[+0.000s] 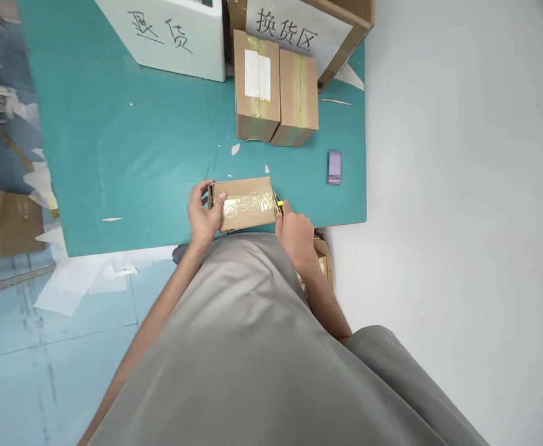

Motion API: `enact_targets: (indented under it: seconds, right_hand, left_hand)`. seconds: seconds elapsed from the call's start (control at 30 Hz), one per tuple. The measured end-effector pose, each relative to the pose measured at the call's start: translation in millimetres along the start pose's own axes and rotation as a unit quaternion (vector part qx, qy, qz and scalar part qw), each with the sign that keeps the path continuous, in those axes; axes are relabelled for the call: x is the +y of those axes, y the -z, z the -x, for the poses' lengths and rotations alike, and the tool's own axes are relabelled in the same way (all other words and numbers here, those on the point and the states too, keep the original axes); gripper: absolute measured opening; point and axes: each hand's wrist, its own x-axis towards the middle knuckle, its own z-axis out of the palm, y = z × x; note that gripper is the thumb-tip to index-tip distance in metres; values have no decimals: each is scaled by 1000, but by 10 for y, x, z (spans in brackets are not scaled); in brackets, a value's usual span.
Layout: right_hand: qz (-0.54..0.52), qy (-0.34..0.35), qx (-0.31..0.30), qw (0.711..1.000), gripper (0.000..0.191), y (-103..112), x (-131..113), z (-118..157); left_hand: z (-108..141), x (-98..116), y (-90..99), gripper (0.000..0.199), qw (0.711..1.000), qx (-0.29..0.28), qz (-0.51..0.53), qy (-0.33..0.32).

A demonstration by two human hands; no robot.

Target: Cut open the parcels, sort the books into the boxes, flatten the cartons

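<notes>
A small brown cardboard box (247, 217) with clear tape along its top lies at the front edge of the green table. My left hand (205, 214) grips its left end, thumb on top and fingers around the far corner. In my right hand (295, 234) is a yellow and black utility knife (279, 207), held at the box's right end. The blade's tip is too small to make out against the cardboard there.
Two taped cardboard boxes (258, 87) stand side by side behind, before a large open carton (345, 15) and a white bin (182, 43), both with handwritten labels. A phone (334, 167) lies to the right. A white wall (461, 186) borders the table (113, 148). Paper scraps litter the floor.
</notes>
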Motion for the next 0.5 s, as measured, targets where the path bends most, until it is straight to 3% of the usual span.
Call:
enact_targets:
  seconds: [0.2, 0.37, 0.5]
  right_hand:
    - [2, -3, 1, 1000, 56, -31, -87, -76]
    - [8, -25, -17, 1000, 55, -130, -83, 14]
    - [16, -26, -28, 999, 47, -83, -48, 103]
  left_hand:
    - [10, -1, -25, 51, 1000, 7, -3, 2]
    - [13, -9, -41, 50, 1000, 16, -2, 10]
    - [10, -14, -41, 49, 1000, 14, -9, 8]
